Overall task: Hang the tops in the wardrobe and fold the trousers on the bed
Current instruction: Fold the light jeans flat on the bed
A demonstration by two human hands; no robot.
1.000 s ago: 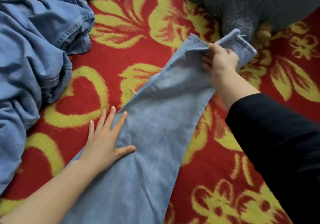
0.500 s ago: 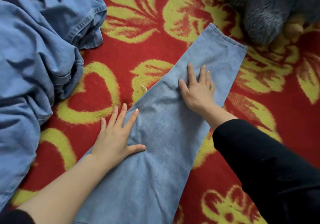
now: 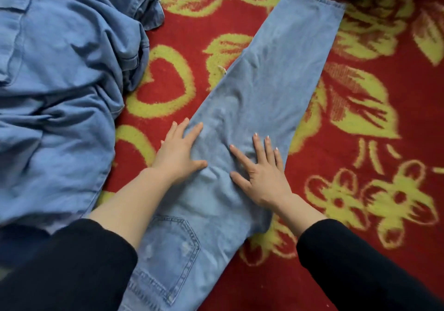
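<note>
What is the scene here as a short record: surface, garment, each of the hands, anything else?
surface: red and yellow blanket
garment: light blue jeans, laid out flat, back pocket nearest
left hand: flat, on the jeans' left edge
right hand: flat, fingers spread, pressing the jeans
else: crumpled blue garment at left

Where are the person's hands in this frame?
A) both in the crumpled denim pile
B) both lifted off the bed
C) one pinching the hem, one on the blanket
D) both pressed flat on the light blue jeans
D: the left hand and right hand lie straight-fingered, side by side, on the light blue jeans.
</note>
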